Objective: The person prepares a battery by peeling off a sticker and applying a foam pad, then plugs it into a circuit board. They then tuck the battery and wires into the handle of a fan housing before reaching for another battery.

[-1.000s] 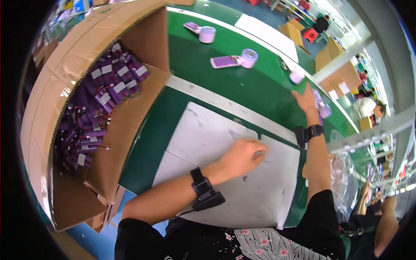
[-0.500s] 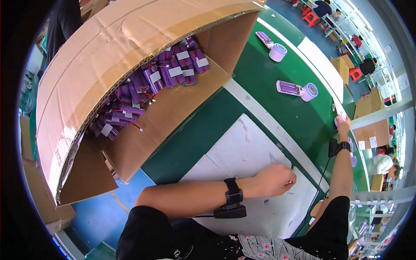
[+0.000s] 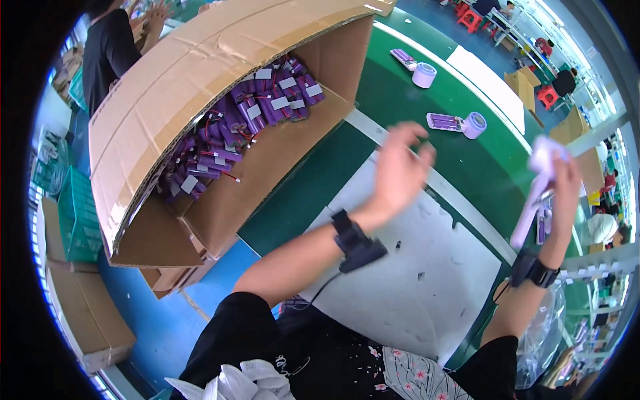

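Two hands in view, one loaded. Right hand [image 3: 565, 190] has its fingers closed on a lilac handheld unit [image 3: 529, 217], round head up, handle angled down and to the left, raised over the far right of the green work area; motion blur on the head, so fine detail can't be read. Another lilac unit [image 3: 543, 223] shows partly behind it, lower down. Left hand [image 3: 403, 167] is open, fingers loosely curled and apart, also blurred, over the upper edge of the white sheet [image 3: 413, 267] near the pale rail [image 3: 460, 193]. Closest thing to it: a lilac unit with purple handle [image 3: 460, 125], lying just beyond on the green surface [image 3: 393, 97], head toward the right. A similar unit [image 3: 413, 67] lies farther back, same orientation. White sheet sits on the near green desk [image 3: 283, 193], a few dark specks on it. Left of it, a large cardboard box [image 3: 227, 53] is tipped with its opening toward the person; purple battery packs [image 3: 267, 107] are piled inside, pale labels on many, thin red leads and white connectors poking out. Black modules strapped on both wrists. Clear plastic bag [image 3: 539, 340] by the right forearm. Green crate [image 3: 80, 213] on the far left, above the blue floor [image 3: 153, 300].
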A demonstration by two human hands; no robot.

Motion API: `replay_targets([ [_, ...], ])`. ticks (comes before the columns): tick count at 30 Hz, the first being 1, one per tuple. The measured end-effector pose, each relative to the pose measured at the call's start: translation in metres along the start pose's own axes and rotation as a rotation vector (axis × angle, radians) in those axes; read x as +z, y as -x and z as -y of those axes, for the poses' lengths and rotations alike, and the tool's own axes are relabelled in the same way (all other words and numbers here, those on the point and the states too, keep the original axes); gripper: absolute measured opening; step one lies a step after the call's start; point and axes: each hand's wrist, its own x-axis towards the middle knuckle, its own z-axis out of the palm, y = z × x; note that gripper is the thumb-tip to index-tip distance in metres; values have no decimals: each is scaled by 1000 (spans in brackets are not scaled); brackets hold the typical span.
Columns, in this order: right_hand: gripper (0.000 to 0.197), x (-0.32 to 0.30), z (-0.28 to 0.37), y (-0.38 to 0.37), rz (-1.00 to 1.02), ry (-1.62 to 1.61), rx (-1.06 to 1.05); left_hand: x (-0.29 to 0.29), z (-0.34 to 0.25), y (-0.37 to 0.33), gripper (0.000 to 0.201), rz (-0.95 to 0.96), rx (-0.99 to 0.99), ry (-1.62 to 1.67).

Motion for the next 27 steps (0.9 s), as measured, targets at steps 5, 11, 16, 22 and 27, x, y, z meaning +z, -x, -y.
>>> replay_targets([
  [5, 36, 52, 5, 90, 428, 274, -46, -106, 43, -88, 47, -216, 114, -754],
  [11, 44, 66, -27, 150, 339, 592, -153, -143, 45, -132, 46, -74, -385, -645],
  [16, 58, 70, -58, 184, 306, 338, -88, -171, 63, -151, 25, -103, -92, -1068],
  [22, 67, 69, -80, 194, 313, 12, 13, -141, -18, -101, 16, 9, 368, -852],
  [27, 67, 56, -65, 192, -44, 142, -418, -83, -104, -11, 14, 475, 387, -489],
])
